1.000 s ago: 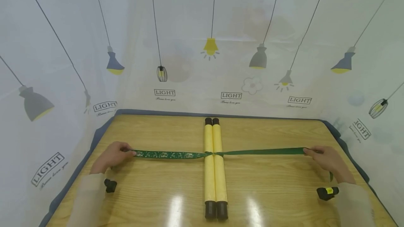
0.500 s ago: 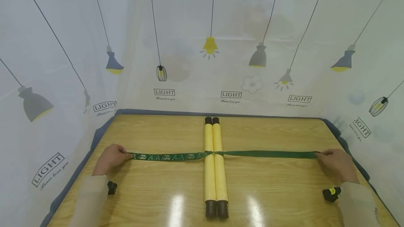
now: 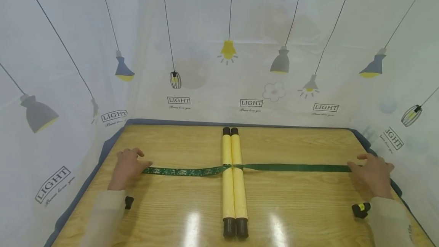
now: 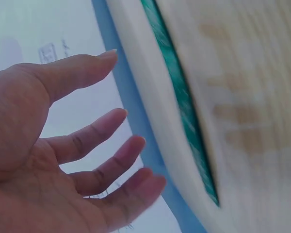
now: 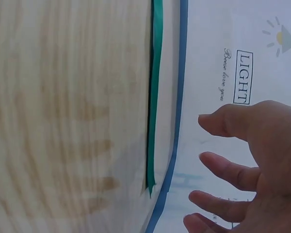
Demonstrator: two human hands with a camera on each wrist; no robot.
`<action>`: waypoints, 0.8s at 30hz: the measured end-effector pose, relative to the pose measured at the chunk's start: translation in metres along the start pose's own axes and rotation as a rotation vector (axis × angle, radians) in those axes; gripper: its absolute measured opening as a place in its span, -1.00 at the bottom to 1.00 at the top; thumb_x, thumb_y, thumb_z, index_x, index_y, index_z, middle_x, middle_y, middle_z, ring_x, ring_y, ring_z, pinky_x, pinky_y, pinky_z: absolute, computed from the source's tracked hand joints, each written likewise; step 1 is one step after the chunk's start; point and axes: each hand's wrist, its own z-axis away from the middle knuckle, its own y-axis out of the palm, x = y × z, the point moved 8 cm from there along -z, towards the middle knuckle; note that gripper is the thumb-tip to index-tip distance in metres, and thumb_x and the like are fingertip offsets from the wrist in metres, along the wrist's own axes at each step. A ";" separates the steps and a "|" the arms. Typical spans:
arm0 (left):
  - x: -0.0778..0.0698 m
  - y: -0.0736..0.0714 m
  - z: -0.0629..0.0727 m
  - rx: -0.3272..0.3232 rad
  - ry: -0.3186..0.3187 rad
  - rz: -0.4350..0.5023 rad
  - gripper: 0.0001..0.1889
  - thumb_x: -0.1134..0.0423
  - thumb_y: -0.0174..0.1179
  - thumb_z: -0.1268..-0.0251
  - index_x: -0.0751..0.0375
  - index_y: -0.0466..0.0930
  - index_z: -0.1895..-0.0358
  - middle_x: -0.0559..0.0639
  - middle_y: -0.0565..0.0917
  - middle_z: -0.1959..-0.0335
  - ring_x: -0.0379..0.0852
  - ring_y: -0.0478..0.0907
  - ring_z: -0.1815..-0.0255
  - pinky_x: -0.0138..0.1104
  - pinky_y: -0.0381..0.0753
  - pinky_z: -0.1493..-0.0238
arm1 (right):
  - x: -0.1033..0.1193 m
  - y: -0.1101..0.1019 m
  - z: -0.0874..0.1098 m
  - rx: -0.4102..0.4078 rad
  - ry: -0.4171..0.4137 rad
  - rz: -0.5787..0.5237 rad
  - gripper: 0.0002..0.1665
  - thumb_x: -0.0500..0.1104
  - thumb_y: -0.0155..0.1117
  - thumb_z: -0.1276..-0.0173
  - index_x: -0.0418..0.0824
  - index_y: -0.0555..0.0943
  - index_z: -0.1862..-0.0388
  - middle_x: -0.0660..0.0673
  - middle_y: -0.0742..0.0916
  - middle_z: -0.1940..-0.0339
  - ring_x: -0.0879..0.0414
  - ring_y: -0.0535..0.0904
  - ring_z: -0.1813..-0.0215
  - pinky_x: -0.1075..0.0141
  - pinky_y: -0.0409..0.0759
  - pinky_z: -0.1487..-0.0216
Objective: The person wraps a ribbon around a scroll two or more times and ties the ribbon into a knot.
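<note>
Two yellow rolls with dark brown end caps [image 3: 234, 193] lie side by side on the table. A green ribbon [image 3: 298, 167] is tied round their middle, its two tails stretched out left and right. White printing shows on the left tail; the right tail is plain. My left hand [image 3: 127, 169] hovers over the left tail's end, thumb and fingers spread, holding nothing. In the left wrist view the ribbon [image 4: 182, 92] lies apart from the fingers. My right hand [image 3: 372, 172] is likewise spread above the right tail's end, and the right wrist view shows that notched ribbon end [image 5: 152, 184] loose.
The wooden table [image 3: 178, 205] has a blue edging [image 3: 240, 125] along its back and sides. Behind it rises a white cloth backdrop [image 3: 212, 18] printed with lamps. A small black device [image 3: 361, 210] sits at the right wrist, another [image 3: 128, 202] at the left.
The right hand slid outward along the ribbon, straightening its tail. Both hands have since let go of the ribbon ends, and their fingers have spread. The rolls have stayed in place.
</note>
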 end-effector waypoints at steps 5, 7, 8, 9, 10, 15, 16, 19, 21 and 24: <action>-0.034 0.005 0.003 0.016 0.086 0.019 -0.61 0.07 0.34 -0.36 0.42 0.60 0.13 0.33 0.61 0.11 0.18 0.52 0.12 0.05 0.57 0.09 | 0.011 0.003 -0.003 0.012 0.016 -0.045 -0.28 0.06 0.15 -0.50 -0.60 0.42 -0.22 -0.77 0.39 -0.18 -0.66 0.21 -0.18 -0.41 0.15 -0.09; -0.048 0.009 0.002 0.027 0.106 0.039 -0.66 0.07 0.34 -0.37 0.36 0.60 0.21 0.26 0.63 0.17 0.08 0.54 0.23 -0.04 0.56 0.17 | 0.015 0.007 -0.004 0.022 0.022 -0.053 -0.27 0.08 0.13 -0.51 -0.59 0.42 -0.23 -0.74 0.41 -0.20 -0.65 0.24 -0.20 -0.41 0.25 -0.11; -0.054 0.012 0.002 0.035 0.110 0.054 -0.67 0.06 0.34 -0.37 0.33 0.60 0.24 0.22 0.64 0.20 0.05 0.52 0.28 -0.08 0.55 0.21 | 0.016 0.009 -0.005 0.030 0.025 -0.056 -0.27 0.09 0.13 -0.52 -0.58 0.42 -0.24 -0.73 0.42 -0.20 -0.64 0.26 -0.20 -0.40 0.30 -0.10; -0.061 0.015 0.002 0.045 0.113 0.070 -0.68 0.06 0.34 -0.37 0.30 0.59 0.26 0.19 0.64 0.24 0.02 0.52 0.32 -0.11 0.54 0.25 | 0.017 0.011 -0.005 0.037 0.026 -0.060 -0.27 0.10 0.13 -0.52 -0.58 0.43 -0.24 -0.71 0.44 -0.19 -0.61 0.30 -0.19 -0.37 0.35 -0.10; -0.067 0.019 0.002 0.051 0.122 0.079 -0.68 0.05 0.34 -0.38 0.28 0.59 0.29 0.16 0.63 0.27 -0.01 0.50 0.35 -0.15 0.52 0.29 | 0.018 0.013 -0.005 0.047 0.031 -0.066 -0.26 0.11 0.13 -0.52 -0.58 0.43 -0.24 -0.69 0.46 -0.19 -0.58 0.35 -0.17 -0.35 0.40 -0.08; -0.097 0.049 0.004 0.112 0.135 0.134 -0.65 0.00 0.32 -0.41 0.18 0.54 0.40 0.04 0.58 0.46 -0.08 0.45 0.49 -0.27 0.44 0.42 | 0.022 0.025 -0.004 0.131 0.059 -0.067 -0.18 0.18 0.14 -0.51 -0.59 0.42 -0.24 -0.69 0.52 -0.15 -0.53 0.50 -0.07 -0.23 0.54 0.06; -0.102 0.056 0.005 0.124 0.140 0.140 -0.64 -0.02 0.31 -0.41 0.17 0.54 0.42 0.02 0.57 0.49 -0.09 0.44 0.51 -0.28 0.42 0.43 | 0.023 0.027 -0.003 0.149 0.071 -0.062 -0.16 0.20 0.14 -0.51 -0.59 0.41 -0.24 -0.69 0.52 -0.15 -0.54 0.51 -0.06 -0.22 0.54 0.06; -0.117 0.073 0.009 0.163 0.138 0.169 -0.60 -0.07 0.32 -0.39 0.13 0.53 0.49 0.00 0.53 0.57 -0.11 0.39 0.58 -0.29 0.38 0.48 | 0.026 0.031 -0.002 0.183 0.100 -0.045 -0.13 0.26 0.13 -0.49 -0.59 0.43 -0.21 -0.66 0.56 -0.14 -0.52 0.54 -0.05 -0.20 0.56 0.08; -0.126 0.083 0.011 0.177 0.141 0.174 -0.57 -0.11 0.33 -0.37 0.10 0.52 0.54 -0.04 0.51 0.61 -0.13 0.37 0.60 -0.30 0.36 0.51 | 0.026 0.033 -0.001 0.207 0.119 -0.030 -0.11 0.29 0.10 -0.50 -0.59 0.44 -0.18 -0.63 0.58 -0.12 -0.49 0.56 -0.04 -0.16 0.57 0.11; -0.137 0.094 0.013 0.197 0.148 0.177 -0.47 -0.17 0.34 -0.33 0.05 0.41 0.67 -0.12 0.34 0.72 -0.18 0.23 0.67 -0.33 0.28 0.56 | 0.025 0.037 0.002 0.265 0.134 -0.011 -0.04 0.37 0.03 -0.50 -0.59 0.48 -0.15 -0.61 0.61 -0.11 -0.47 0.59 -0.02 -0.11 0.59 0.17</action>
